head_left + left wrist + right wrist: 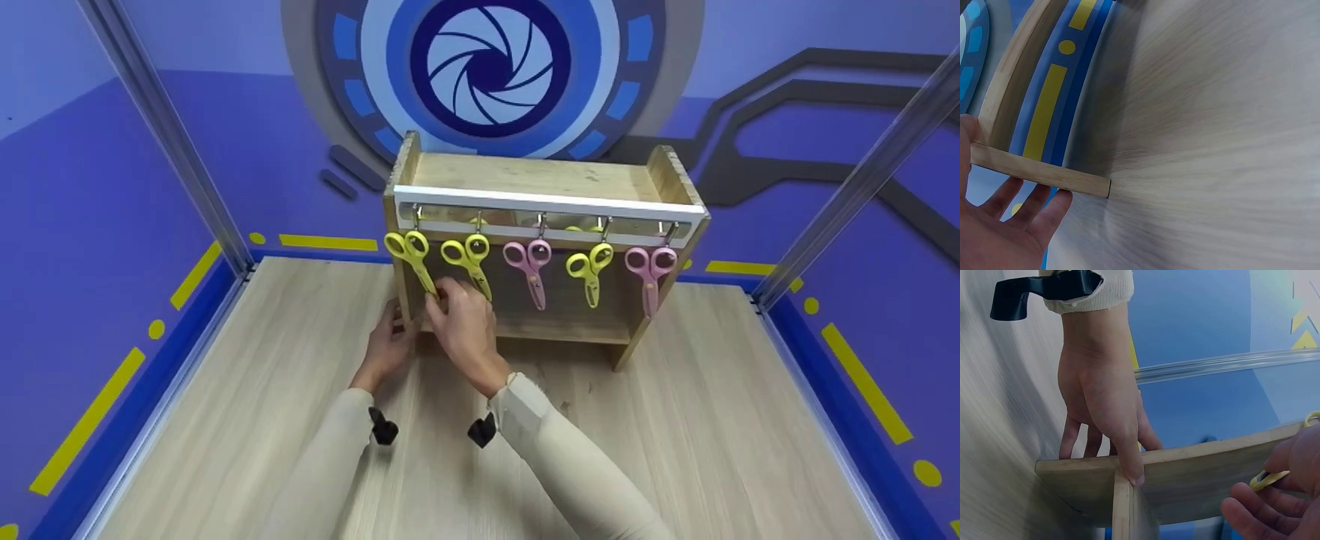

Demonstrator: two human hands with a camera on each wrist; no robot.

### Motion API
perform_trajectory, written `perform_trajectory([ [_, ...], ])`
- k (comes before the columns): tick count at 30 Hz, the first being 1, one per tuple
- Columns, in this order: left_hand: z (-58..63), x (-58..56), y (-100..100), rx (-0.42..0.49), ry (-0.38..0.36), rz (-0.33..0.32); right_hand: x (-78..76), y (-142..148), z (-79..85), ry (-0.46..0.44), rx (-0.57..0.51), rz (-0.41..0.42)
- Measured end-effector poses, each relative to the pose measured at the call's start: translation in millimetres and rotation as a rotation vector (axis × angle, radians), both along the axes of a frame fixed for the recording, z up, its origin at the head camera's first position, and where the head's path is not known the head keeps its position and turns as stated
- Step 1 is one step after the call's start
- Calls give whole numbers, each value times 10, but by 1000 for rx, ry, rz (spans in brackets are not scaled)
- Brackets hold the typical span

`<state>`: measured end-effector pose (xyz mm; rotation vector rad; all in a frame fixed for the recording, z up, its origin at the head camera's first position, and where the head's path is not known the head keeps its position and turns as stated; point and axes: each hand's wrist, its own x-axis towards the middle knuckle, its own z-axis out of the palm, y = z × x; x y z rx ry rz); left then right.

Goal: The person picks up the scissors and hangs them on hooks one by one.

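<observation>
A wooden rack stands on the table, with scissors hanging from hooks along its white front bar. My left hand holds the rack's left side panel low down, thumb at the shelf joint and fingers along the outer face. My right hand pinches the lower end of the leftmost yellow scissors, whose handles are up by the first hook. Just behind that hand hangs a second yellow pair. Further right are a pink pair, another yellow pair and another pink pair.
Behind the rack rises a printed blue wall. Metal posts stand at the back corners, and side walls flank the wood-grain table. The rack's right side panel rests on the table.
</observation>
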<state>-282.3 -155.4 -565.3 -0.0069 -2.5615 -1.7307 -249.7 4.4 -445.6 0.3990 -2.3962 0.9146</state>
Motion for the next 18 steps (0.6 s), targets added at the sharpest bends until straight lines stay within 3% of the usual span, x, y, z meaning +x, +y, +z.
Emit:
perform_trajectory([
  [9,12,-21,-68,-35,29,21,72,59,20,-79,95,16],
  [13,55,21,-151,-103,112,44,118,168,31,-97,164,97],
  [18,109,172,-284,-248,170,83,177,459,1,-50,221,232],
])
